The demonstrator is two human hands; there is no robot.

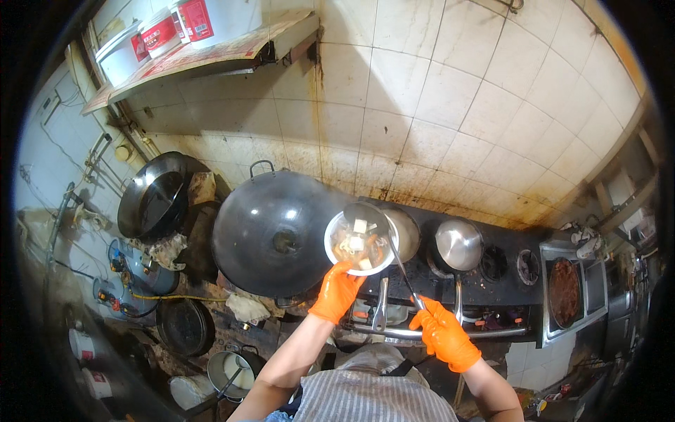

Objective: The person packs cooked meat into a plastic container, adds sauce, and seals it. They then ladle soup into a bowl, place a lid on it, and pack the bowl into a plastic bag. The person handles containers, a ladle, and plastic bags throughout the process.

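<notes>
My left hand (337, 293), in an orange glove, holds a white bowl (331, 252) by its near rim. In the bowl lie pale tofu-like cubes, noodle-like strands and orange pieces in broth. My right hand (443, 332), also gloved in orange, grips the handle of a metal ladle (365, 212), whose dark bowl is over the far rim of the white bowl. Behind the bowl, partly hidden by it, a saucepan (408, 235) with pale liquid stands on the black stove (495, 293). To the left is a large dark wok lid or wok (274, 232).
A shiny steel pan (457, 243) sits on the stove, its handle towards me. At far right is a metal tray unit (595, 285) with a dark red-brown dish. A pot with a ladle (237, 369) stands low left, near gas cylinders (153, 277). A shelf (211, 59) with tubs hangs upper left.
</notes>
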